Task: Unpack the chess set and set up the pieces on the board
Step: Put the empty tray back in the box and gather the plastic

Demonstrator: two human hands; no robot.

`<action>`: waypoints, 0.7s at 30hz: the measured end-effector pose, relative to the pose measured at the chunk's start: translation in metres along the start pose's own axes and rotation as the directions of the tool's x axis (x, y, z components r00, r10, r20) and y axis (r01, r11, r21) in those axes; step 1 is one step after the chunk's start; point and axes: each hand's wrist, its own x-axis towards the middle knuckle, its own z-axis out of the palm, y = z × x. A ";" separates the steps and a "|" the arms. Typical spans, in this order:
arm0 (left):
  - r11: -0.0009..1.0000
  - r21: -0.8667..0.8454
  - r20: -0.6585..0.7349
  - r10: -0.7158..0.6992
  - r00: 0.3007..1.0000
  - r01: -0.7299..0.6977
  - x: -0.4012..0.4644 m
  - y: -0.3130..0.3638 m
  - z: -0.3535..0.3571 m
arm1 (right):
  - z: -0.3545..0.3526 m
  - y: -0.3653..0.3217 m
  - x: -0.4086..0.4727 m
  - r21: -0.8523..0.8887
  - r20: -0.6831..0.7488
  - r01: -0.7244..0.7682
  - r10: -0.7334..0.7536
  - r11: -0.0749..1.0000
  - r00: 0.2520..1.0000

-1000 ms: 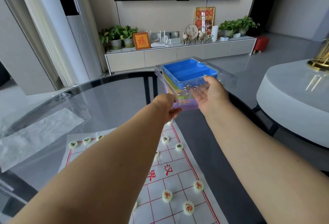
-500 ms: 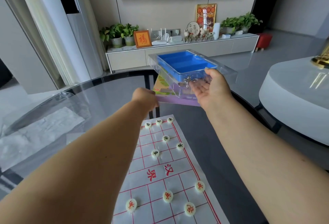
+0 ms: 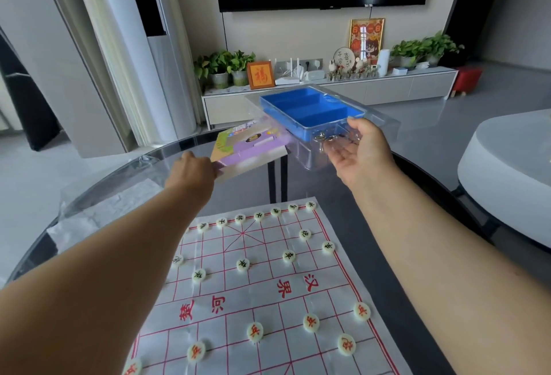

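Head view: both arms are stretched out over the far edge of the round glass table (image 3: pixel 98 183). The left hand (image 3: pixel 190 173) is seen from the back; its fingers are hidden, but a near corner of the purple cardboard sleeve (image 3: pixel 249 148) is evidently pinched there, and the sleeve is held tilted above the table's far edge. The right hand (image 3: pixel 357 151) is turned palm up, the fingers nearly straight under a clear plastic case (image 3: pixel 375 119) and the thumb laid on its near rim; the blue tray (image 3: pixel 310 109) sits inside the case, and its compartments look empty. Sleeve and case are close together, yet whether they touch cannot be told.

Nearer the person, the chess board (image 3: pixel 268 294) — a thin printed sheet with a red grid — is spread toward the table's near edge. The chess pieces (image 3: pixel 288 255) are already laid on it: a row along the board's far edge, others scattered over both halves on the line crossings. A crumpled plastic wrapper (image 3: pixel 101 213) lies by the table's left edge.

The setting-up is judged to be done, or nearly so — the step in hand appears to be the handling of the emptied packaging. For the next move, sleeve and case would need to be brought together or set down well clear of the board, so that no piece is knocked.
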 end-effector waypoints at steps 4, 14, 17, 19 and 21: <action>0.998 0.048 -0.025 0.036 0.999 -0.035 0.000 -0.004 -0.012 | -0.001 -0.003 -0.001 0.045 -0.025 0.040 -0.039 0.998 0.999; 0.979 0.142 -0.176 0.172 0.969 -0.148 0.003 -0.013 -0.041 | -0.022 -0.002 0.012 -0.048 -0.114 0.056 -0.061 0.997 0.992; 0.948 0.090 -0.219 0.317 0.923 -0.304 -0.001 -0.015 -0.046 | -0.027 0.000 0.011 -0.083 -0.138 0.047 -0.058 0.995 0.989; 0.916 0.048 -0.199 0.399 0.895 -0.398 -0.008 -0.020 -0.048 | -0.029 0.003 0.010 -0.108 -0.167 0.037 -0.055 0.993 0.984; 0.872 0.061 -0.155 0.488 0.859 -0.485 -0.014 -0.023 -0.052 | -0.031 0.005 0.010 -0.130 -0.189 0.022 -0.047 0.991 0.981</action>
